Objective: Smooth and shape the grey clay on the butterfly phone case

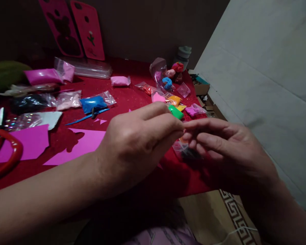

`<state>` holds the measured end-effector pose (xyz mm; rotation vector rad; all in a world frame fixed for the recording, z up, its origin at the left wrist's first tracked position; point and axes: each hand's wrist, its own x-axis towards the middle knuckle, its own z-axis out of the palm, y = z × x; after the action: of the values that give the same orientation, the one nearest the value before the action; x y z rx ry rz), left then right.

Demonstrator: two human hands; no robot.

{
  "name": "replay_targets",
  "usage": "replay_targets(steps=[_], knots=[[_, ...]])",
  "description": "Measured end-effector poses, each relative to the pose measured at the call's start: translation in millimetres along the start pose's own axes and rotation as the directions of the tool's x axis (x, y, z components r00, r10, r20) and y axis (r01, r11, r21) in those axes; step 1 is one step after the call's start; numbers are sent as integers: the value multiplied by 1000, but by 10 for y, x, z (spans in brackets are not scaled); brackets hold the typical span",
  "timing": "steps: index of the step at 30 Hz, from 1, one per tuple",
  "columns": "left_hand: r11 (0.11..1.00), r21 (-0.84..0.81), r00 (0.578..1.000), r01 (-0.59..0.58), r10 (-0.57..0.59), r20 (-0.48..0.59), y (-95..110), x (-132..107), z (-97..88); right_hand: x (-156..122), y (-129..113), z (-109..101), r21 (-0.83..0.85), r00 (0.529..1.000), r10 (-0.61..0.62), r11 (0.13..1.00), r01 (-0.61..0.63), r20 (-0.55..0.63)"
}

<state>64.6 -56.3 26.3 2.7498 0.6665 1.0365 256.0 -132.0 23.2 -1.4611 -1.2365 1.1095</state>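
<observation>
The left hand was held pretty much fingertips-to-fingertips with the right hand; whether anything was pinched in either grip couldn't be told. A green packet was partly hidden just beyond them on the red-covered desk. A cut pink sheet was spread left, phone cases propped behind.

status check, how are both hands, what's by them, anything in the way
Left hand, right hand: fingertips together. Anything pinched between them: too small or hidden to tell. Green packet just beyond, partly blocked by left hand.
</observation>
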Motion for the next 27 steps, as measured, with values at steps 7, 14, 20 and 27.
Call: replay_targets(steps=[7, 14, 20, 27], knots=[[913, -308, 959, 268, -222, 176, -242, -40, 140, -6, 466, -222, -727, 902, -357, 548, 413, 243], [825, -413, 908, 387, -262, 326, -206, -66, 242, -55, 526, -62, -704, 847, -508, 542, 458, 160], [823, -480, 945, 304, -197, 260, -152, -84, 236, -67, 454, 60, -606, 850, -513, 640, 472, 120], [831, -460, 941, 312, -203, 271, -169, -106, 240, -15, 469, 120, -588, 846, -521, 652, 479, 111]])
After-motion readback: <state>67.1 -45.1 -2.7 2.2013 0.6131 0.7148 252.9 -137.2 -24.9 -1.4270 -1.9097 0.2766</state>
